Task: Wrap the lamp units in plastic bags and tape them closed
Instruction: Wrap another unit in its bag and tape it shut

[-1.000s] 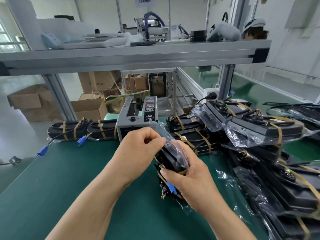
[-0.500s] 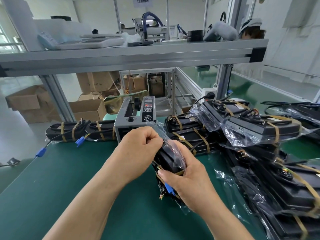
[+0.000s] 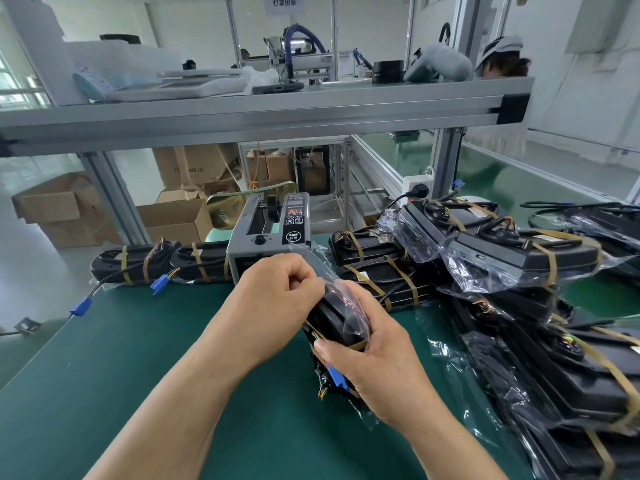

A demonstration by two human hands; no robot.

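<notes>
A black lamp unit (image 3: 332,323) with a blue connector and tan tape bands is held upright over the green table (image 3: 138,358), inside a clear plastic bag (image 3: 341,296). My right hand (image 3: 377,365) grips the unit's lower part through the bag. At the unit's top end, my left hand (image 3: 277,292) pinches the bag's loose flap. A grey tape dispenser (image 3: 273,230) stands just behind my hands.
Bagged and taped lamp units (image 3: 519,254) are piled at the right, and more lie in a heap at the near right (image 3: 571,375). Two taped units (image 3: 138,265) with blue plugs lie at the back left. An aluminium shelf (image 3: 263,112) spans overhead. Cardboard boxes (image 3: 69,209) sit beyond.
My left hand has pulled the bag's flap down closer against the top of the unit. The unit and my right hand have barely shifted.
</notes>
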